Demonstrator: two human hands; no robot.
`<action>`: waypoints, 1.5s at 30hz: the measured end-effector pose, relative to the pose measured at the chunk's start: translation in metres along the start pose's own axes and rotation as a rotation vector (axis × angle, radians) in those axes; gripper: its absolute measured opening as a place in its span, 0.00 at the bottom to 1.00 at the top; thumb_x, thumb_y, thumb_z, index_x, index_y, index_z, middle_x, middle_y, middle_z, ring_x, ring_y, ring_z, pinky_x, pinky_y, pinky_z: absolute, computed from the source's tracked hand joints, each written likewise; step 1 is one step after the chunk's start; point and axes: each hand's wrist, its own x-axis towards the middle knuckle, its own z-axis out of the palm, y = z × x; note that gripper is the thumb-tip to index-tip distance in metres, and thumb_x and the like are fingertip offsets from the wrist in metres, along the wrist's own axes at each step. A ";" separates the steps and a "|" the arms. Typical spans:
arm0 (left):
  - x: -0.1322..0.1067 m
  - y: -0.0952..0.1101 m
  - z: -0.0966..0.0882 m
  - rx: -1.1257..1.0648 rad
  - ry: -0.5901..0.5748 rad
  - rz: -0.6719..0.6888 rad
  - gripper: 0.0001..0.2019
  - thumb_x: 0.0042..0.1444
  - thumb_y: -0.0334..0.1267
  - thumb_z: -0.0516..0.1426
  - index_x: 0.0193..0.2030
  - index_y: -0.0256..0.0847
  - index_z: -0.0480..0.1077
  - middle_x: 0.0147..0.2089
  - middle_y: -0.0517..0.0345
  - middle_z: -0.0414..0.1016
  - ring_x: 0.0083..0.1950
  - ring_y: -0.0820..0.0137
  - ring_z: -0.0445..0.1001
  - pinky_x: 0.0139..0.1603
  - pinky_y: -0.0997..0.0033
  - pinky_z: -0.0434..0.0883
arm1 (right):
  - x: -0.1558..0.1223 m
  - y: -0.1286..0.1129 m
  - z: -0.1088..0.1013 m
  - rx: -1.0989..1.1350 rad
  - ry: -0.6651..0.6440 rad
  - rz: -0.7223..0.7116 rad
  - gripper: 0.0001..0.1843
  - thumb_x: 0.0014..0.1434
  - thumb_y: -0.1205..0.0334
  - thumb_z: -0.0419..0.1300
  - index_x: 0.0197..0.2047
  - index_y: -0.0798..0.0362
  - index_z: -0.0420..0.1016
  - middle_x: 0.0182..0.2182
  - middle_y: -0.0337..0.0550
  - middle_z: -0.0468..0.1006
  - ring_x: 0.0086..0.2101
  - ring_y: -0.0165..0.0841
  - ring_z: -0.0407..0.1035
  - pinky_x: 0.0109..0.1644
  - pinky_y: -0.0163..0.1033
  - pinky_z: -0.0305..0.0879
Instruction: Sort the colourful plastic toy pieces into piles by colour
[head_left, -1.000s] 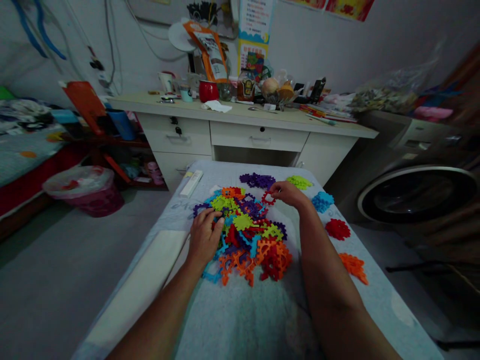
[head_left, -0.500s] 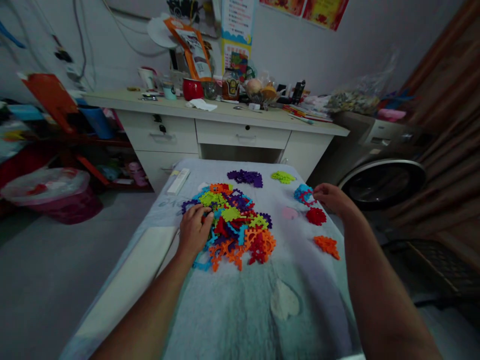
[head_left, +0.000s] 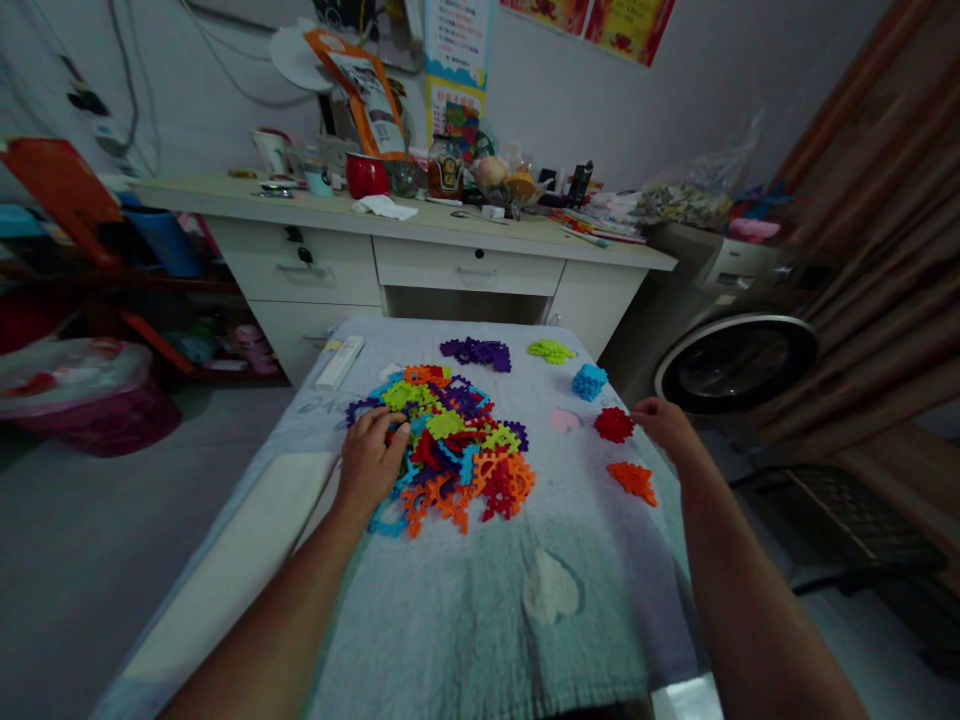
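A mixed heap of plastic gear pieces [head_left: 446, 425] in orange, red, blue, purple and lime lies on the cloth-covered table. My left hand [head_left: 370, 450] rests at the heap's left side, its fingers curled and the thumb close to them around a small red gear piece [head_left: 391, 432], partly hidden. On the right, my right hand [head_left: 666, 425] pinches at the edge of a red gear pile [head_left: 614, 425]; the fingertips partly cover the piece there. Around it are a blue gear pile [head_left: 589, 381], an orange gear pile [head_left: 633, 481], a lime gear pile [head_left: 551, 351] and a purple gear pile [head_left: 476, 353].
A white, remote-like object [head_left: 340, 363] lies at the table's far left. Behind stands a white desk [head_left: 465, 262] crowded with a red mug [head_left: 367, 176], a jar [head_left: 445, 172] and papers. To the right is a washing machine [head_left: 720, 330]; at left, a pink bin [head_left: 97, 410].
My right hand has moved from the blue pile, where it held a red piece, nearer to me, to the red pile. My left hand keeps its place on the heap. The view has shifted slightly.
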 end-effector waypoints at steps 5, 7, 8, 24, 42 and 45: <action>0.001 -0.001 0.000 0.004 -0.005 0.011 0.21 0.63 0.51 0.48 0.47 0.39 0.74 0.53 0.46 0.71 0.57 0.56 0.69 0.62 0.52 0.64 | -0.011 -0.019 -0.001 -0.156 0.143 -0.114 0.04 0.48 0.63 0.62 0.30 0.53 0.76 0.28 0.43 0.78 0.29 0.33 0.69 0.31 0.36 0.59; 0.001 -0.001 0.000 0.009 -0.003 0.005 0.21 0.63 0.51 0.48 0.46 0.40 0.74 0.53 0.46 0.71 0.57 0.56 0.69 0.62 0.52 0.64 | -0.018 -0.038 0.011 -0.122 0.118 -0.200 0.07 0.51 0.61 0.61 0.33 0.53 0.76 0.32 0.45 0.79 0.30 0.33 0.70 0.33 0.36 0.62; 0.000 -0.001 0.000 0.011 0.001 0.001 0.20 0.63 0.51 0.48 0.46 0.40 0.74 0.53 0.46 0.71 0.58 0.56 0.69 0.62 0.52 0.64 | -0.023 -0.048 0.021 -0.102 0.072 -0.256 0.07 0.52 0.60 0.60 0.34 0.53 0.76 0.33 0.45 0.79 0.31 0.34 0.71 0.35 0.37 0.63; 0.001 0.003 -0.001 -0.076 0.023 -0.020 0.19 0.61 0.52 0.51 0.49 0.41 0.71 0.53 0.48 0.70 0.58 0.58 0.69 0.64 0.54 0.64 | -0.106 -0.120 0.171 0.232 -0.402 -0.656 0.23 0.67 0.52 0.48 0.59 0.54 0.68 0.55 0.52 0.74 0.55 0.40 0.66 0.63 0.47 0.59; 0.002 0.007 -0.003 -0.099 0.025 -0.041 0.18 0.60 0.52 0.53 0.48 0.42 0.71 0.52 0.49 0.71 0.57 0.58 0.70 0.62 0.53 0.66 | -0.076 -0.148 0.151 0.549 -0.547 -0.480 0.13 0.51 0.52 0.62 0.34 0.52 0.74 0.24 0.35 0.71 0.25 0.29 0.63 0.31 0.35 0.59; 0.002 0.007 -0.003 -0.094 0.020 -0.036 0.18 0.60 0.52 0.52 0.48 0.42 0.71 0.53 0.48 0.71 0.57 0.57 0.70 0.62 0.52 0.65 | -0.071 -0.143 0.145 0.639 -0.494 -0.385 0.16 0.49 0.49 0.62 0.36 0.53 0.74 0.22 0.34 0.71 0.23 0.28 0.62 0.29 0.35 0.59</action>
